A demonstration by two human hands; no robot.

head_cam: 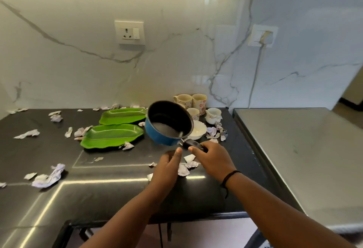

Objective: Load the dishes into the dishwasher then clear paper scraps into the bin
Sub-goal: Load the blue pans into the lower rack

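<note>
Bright overhead light glares off the dark countertop (98, 188); wide-angle edges bend.

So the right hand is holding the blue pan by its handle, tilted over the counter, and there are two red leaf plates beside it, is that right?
Not quite: in the head view the leaf plates are green, not red. The rest holds: the right hand grips the blue pan by its handle, tilted over the counter, with two plates beside it.

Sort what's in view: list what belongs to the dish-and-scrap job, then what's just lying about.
Job: blue saucepan held by the right hand; left hand near it; two green leaf plates; white bowl; mugs; paper scraps.

Just there: wall socket, steel counter, cable.
</note>
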